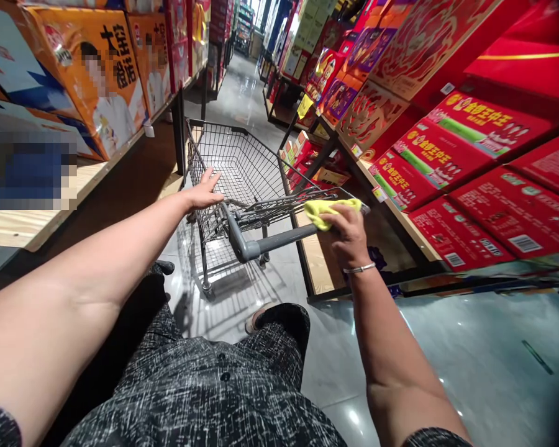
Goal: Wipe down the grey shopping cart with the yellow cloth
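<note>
A wire shopping cart [242, 167] with a grey handle bar [279, 241] stands in a shop aisle in front of me. My left hand [204, 194] rests on the cart's near left rim, fingers stretched out flat. My right hand [348, 233] is closed on a yellow cloth [328, 210], which it presses against the right end of the handle bar. A thin bracelet circles my right wrist. The cart's basket holds nothing that I can see.
Red boxed goods [451, 155] fill slanted shelves on the right, down to floor level. Orange and blue boxes [97, 74] stand on a wooden shelf [32, 223] at the left. The glossy grey floor [242, 93] runs ahead between the shelves. My patterned clothing and shoes show below.
</note>
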Action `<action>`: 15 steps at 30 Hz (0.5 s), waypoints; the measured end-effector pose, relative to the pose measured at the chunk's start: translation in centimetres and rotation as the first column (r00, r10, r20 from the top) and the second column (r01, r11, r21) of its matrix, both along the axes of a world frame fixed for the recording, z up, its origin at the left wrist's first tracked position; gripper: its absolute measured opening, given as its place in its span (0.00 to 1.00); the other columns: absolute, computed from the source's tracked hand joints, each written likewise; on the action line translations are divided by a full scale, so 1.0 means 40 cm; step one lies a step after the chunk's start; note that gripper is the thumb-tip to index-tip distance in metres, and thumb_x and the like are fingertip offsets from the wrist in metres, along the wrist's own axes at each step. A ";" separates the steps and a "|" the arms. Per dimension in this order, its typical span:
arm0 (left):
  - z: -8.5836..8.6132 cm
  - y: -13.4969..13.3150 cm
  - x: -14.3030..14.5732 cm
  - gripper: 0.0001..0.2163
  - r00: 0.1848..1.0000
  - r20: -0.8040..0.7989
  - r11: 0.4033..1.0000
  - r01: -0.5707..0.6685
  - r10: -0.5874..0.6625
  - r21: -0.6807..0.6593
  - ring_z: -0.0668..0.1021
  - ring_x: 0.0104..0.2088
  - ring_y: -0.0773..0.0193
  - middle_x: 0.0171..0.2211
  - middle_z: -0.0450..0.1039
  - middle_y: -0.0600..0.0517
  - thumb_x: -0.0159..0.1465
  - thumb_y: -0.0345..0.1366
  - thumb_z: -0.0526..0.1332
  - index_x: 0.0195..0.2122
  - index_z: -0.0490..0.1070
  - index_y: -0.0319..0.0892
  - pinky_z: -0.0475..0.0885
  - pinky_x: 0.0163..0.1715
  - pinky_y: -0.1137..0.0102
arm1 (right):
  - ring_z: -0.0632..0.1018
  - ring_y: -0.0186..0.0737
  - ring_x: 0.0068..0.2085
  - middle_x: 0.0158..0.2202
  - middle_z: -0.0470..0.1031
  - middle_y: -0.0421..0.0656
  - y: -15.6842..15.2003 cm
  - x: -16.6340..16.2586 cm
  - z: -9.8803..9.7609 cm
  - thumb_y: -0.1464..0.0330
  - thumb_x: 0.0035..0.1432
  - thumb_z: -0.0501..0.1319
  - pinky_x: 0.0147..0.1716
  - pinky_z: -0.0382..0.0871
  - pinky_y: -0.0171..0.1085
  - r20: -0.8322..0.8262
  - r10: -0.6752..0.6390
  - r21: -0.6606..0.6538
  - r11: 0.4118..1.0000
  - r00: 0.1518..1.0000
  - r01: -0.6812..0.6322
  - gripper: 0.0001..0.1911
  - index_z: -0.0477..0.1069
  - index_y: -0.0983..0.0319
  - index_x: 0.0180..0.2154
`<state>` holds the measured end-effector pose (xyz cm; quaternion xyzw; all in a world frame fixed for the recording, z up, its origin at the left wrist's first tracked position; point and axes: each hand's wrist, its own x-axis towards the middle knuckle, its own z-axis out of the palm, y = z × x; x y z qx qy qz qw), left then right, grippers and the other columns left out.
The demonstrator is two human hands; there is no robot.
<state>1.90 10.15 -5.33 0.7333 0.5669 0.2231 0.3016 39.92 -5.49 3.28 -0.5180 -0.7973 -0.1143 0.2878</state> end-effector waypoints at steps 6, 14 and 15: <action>0.143 -0.153 0.052 0.32 0.985 0.082 0.937 -0.171 0.153 0.304 0.62 0.67 0.49 0.67 0.58 0.41 0.65 0.45 0.56 0.68 0.57 0.37 0.55 0.68 0.58 | 0.68 0.48 0.59 0.56 0.67 0.49 0.058 0.084 -0.027 0.76 0.45 0.51 0.61 0.56 0.53 -0.151 -0.479 -0.085 0.878 0.865 0.471 0.26 0.74 0.60 0.46; 0.237 -0.418 0.138 0.37 0.958 0.139 0.872 0.163 -0.252 0.461 0.67 0.64 0.50 0.64 0.63 0.45 0.68 0.63 0.36 0.70 0.53 0.45 0.60 0.64 0.54 | 0.66 0.57 0.60 0.57 0.64 0.49 -0.138 -0.288 -0.121 0.74 0.52 0.58 0.59 0.59 0.60 -0.218 -0.099 0.073 0.990 0.971 0.117 0.25 0.73 0.50 0.51; 0.229 -0.425 0.145 0.39 0.964 0.128 0.874 0.148 -0.231 0.463 0.66 0.65 0.49 0.66 0.60 0.44 0.67 0.65 0.35 0.71 0.49 0.46 0.59 0.65 0.53 | 0.66 0.58 0.60 0.57 0.64 0.48 -0.163 -0.335 -0.136 0.72 0.53 0.59 0.58 0.60 0.60 -0.176 -0.006 0.057 0.998 0.984 0.017 0.24 0.73 0.48 0.51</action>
